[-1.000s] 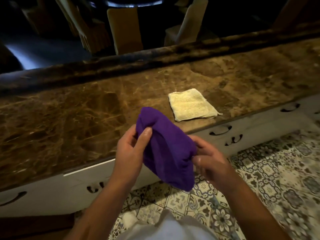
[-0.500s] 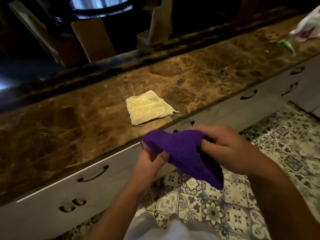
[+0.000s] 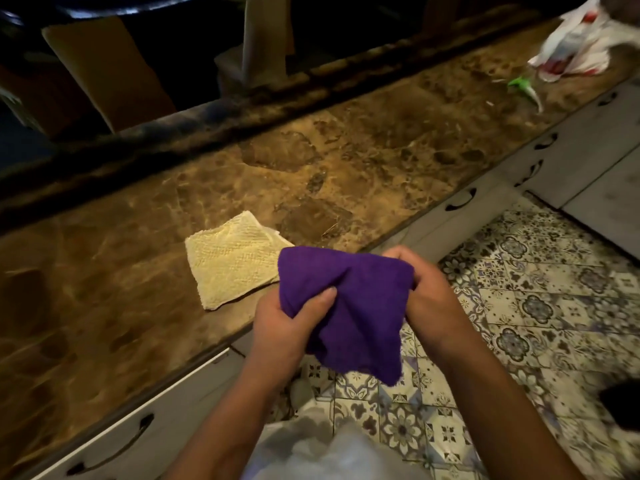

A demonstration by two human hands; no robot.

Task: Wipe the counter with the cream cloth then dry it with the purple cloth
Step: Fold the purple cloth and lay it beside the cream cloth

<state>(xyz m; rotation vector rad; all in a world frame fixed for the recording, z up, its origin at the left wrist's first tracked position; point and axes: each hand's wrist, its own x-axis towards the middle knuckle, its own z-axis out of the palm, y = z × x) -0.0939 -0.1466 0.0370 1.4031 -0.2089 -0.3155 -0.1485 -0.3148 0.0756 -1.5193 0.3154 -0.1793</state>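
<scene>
Both hands, left hand and right hand, pinch the soft purple cloth off the brown marble counter (folded cream knit cloth lies beside), so flatten it before drying.

A crumpled white-and-red plastic bag lies at the far right end, a small green object just beside it. Patterned floor tiles adjoin white drawers with dark handles.

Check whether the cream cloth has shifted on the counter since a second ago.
No. The cream cloth lies at the same spot near the counter front edge; only the camera swung right.
</scene>
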